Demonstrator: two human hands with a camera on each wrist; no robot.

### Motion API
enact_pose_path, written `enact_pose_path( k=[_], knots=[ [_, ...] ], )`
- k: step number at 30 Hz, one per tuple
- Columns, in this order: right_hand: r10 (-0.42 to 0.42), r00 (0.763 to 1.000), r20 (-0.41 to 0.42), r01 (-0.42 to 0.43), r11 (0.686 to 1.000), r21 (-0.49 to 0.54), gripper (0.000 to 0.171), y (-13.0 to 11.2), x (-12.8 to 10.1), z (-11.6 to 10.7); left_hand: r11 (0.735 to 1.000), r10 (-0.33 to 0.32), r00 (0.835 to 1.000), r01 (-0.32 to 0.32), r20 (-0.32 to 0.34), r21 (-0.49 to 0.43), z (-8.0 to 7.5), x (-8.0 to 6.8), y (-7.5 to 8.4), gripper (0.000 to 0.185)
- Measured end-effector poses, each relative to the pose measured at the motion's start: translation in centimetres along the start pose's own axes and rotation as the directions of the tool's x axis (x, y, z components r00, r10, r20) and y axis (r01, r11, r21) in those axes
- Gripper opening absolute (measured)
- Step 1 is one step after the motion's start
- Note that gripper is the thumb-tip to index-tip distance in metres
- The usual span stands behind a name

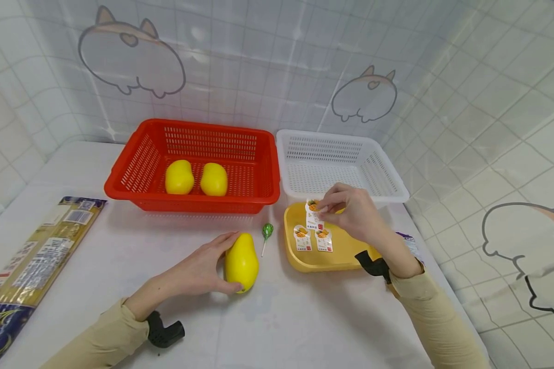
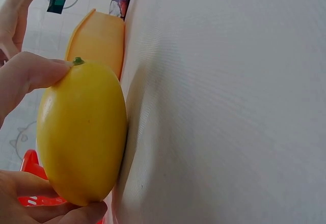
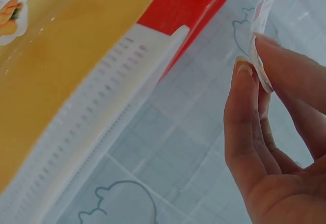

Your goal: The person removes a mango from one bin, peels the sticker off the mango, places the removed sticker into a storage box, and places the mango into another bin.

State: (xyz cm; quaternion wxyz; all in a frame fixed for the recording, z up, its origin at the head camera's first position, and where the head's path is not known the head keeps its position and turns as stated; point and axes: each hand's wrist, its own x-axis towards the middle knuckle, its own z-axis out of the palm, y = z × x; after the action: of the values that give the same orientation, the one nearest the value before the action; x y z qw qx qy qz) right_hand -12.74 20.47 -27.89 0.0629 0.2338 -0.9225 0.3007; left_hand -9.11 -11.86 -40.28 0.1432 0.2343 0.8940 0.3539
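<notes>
On the white table, my left hand [image 1: 198,270] grips a yellow mango [image 1: 242,262] lying lengthwise. In the left wrist view, the thumb presses beside the mango's small green stem [image 2: 78,61] and the other fingers curl at its opposite end. My right hand [image 1: 354,214] pinches a white sticker [image 1: 313,219] printed with a mango picture, between thumb and fingertips. It is held over a yellow plastic container [image 1: 346,256]. A pair of similar stickers [image 1: 302,239] lies side by side on that container. The right wrist view shows the pinched sticker [image 3: 264,15] edge-on and slightly bent.
Behind stands a red basket [image 1: 203,201] with two mangoes [image 1: 179,177] inside, next to a white basket [image 1: 355,192]. A green lollipop [image 1: 268,230] lies between the held mango and the yellow container. At left is a long noodle packet [image 1: 41,256]. A tiled-pattern sheet hangs behind.
</notes>
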Motion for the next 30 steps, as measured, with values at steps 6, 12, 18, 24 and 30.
enact_pose_path(
  k=[6, 12, 18, 24, 30],
  knots=[
    [0.011, 0.999, 0.037, -0.01, 0.999, -0.047, 0.015, 1.3, 0.2, -0.3, 1.0, 0.001, 1.0, -0.001, 0.003, -0.003, 0.0, -0.1, 0.0, 0.113],
    [0.054, 0.997, 0.054, -0.05, 0.996, -0.073, 0.015, 2.6, 0.3, -0.6, 1.0, -0.002, 1.0, 0.002, 0.002, -0.011, -0.1, -0.1, 0.1, 0.113],
    [0.093, 0.993, 0.069, -0.088, 0.993, -0.073, 0.013, 3.3, 0.5, -0.8, 1.0, -0.005, 1.0, 0.005, 0.001, -0.009, 0.0, -0.1, 0.1, 0.114],
    [0.122, 0.988, 0.09, -0.114, 0.99, -0.079, 0.011, 4.1, 0.5, -1.1, 1.0, -0.006, 1.0, 0.006, -0.003, 0.001, 0.0, -0.1, 0.1, 0.113],
    [0.151, 0.979, 0.139, -0.141, 0.987, -0.081, 0.01, 5.0, 0.6, -1.2, 1.0, -0.005, 1.0, 0.005, -0.005, 0.001, 0.0, -0.1, 0.0, 0.114]
  ],
)
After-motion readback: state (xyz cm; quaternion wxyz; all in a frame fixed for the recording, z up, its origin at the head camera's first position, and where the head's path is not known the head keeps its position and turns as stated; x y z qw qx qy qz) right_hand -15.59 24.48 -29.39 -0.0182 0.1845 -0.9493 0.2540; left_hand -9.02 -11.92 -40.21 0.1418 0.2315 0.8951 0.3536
